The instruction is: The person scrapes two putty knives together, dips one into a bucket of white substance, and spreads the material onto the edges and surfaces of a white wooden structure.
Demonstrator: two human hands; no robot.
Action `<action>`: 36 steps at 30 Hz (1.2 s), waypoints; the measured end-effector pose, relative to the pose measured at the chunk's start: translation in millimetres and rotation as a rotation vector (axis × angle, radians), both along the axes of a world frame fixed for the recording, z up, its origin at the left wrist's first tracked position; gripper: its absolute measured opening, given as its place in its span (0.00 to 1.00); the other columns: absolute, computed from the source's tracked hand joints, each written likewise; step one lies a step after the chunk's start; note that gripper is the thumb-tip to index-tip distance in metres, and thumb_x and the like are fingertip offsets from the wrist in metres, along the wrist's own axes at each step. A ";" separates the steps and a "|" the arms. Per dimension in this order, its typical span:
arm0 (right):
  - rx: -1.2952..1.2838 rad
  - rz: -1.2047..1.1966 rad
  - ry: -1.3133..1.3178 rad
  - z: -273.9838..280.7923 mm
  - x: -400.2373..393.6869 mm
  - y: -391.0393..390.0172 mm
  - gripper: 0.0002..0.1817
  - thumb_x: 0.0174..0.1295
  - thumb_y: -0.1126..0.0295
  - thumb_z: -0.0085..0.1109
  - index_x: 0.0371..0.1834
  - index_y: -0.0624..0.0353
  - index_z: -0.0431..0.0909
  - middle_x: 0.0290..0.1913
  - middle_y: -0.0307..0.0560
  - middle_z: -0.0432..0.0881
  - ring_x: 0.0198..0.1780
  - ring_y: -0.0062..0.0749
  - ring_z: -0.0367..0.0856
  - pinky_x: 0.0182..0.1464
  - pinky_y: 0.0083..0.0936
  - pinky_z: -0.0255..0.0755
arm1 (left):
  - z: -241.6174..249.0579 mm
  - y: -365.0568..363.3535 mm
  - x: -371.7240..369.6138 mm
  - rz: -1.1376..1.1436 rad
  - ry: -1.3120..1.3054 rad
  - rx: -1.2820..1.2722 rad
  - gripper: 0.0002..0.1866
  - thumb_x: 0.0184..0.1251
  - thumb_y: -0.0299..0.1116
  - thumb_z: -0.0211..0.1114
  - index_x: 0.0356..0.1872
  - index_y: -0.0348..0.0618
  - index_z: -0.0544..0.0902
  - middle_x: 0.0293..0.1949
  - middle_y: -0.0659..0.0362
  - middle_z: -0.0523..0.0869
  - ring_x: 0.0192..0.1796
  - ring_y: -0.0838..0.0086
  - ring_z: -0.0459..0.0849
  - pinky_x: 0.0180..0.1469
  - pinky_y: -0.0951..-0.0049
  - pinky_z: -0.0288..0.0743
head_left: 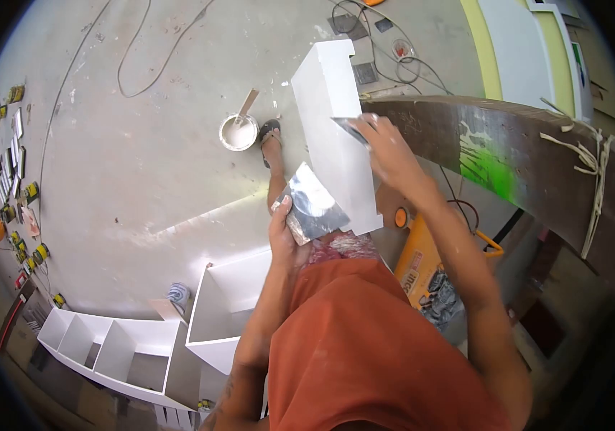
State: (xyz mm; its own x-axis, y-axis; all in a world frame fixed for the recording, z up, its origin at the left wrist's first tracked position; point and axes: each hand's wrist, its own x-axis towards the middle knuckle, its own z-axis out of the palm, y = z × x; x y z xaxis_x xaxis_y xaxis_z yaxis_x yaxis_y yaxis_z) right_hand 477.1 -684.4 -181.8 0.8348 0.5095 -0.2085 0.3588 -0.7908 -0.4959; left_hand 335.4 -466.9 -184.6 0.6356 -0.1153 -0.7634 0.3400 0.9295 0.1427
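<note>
My left hand (284, 228) is closed on the edge of a shiny square metal plate (313, 203), which has whitish smears along its lower left side. In front of my lap stands a long white panel piece (325, 122) with notched ends. Over its right edge, my right hand (392, 151) grips a flat metal putty scraper (345, 126). The scraper's blade lies over the white face; whether it touches is hard to tell. A round tub (223, 135) of white paste sits on the floor beside my foot, with a wooden stick (248, 103) standing in it.
A brown beam (422, 133) with green paint crosses at right. Below it are a yellow case (415, 262) and an orange-handled tool. White shelf units (117, 363) stand lower left. Cables (123, 79) lie across the floor, and tools and strips (13, 161) line the far left.
</note>
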 end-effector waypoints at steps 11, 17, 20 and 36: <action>0.192 0.111 -0.186 106.5 -138.1 -27.8 0.37 0.50 0.88 0.61 0.66 0.54 0.69 0.64 0.58 0.68 0.65 0.56 0.70 0.64 0.41 0.71 | 127.1 -34.4 -51.3 -0.239 -0.388 0.053 0.25 0.75 0.46 0.54 0.63 0.38 0.72 0.49 0.52 0.86 0.47 0.66 0.88 0.46 0.64 0.86; 1.047 0.025 -0.511 176.7 -188.7 30.0 0.31 0.52 0.80 0.61 0.63 0.50 0.71 0.62 0.56 0.73 0.63 0.53 0.75 0.59 0.47 0.73 | 155.6 -8.4 -43.0 -0.127 -0.217 -0.064 0.24 0.73 0.42 0.58 0.62 0.36 0.73 0.50 0.49 0.85 0.47 0.64 0.87 0.52 0.64 0.84; 0.739 -0.303 -0.425 150.7 -186.1 68.3 0.28 0.50 0.82 0.57 0.57 0.51 0.78 0.60 0.54 0.74 0.64 0.52 0.72 0.65 0.41 0.68 | 153.9 30.3 -40.7 -0.365 -0.412 0.165 0.24 0.72 0.42 0.57 0.61 0.35 0.72 0.52 0.48 0.84 0.49 0.64 0.87 0.53 0.64 0.84; 1.170 -0.842 -0.282 194.2 -97.6 371.2 0.18 0.76 0.64 0.48 0.57 0.67 0.76 0.43 0.47 0.83 0.36 0.28 0.82 0.39 0.23 0.77 | 235.5 333.5 60.2 -0.278 -0.513 0.343 0.23 0.75 0.49 0.55 0.59 0.42 0.75 0.48 0.56 0.84 0.47 0.68 0.86 0.48 0.63 0.82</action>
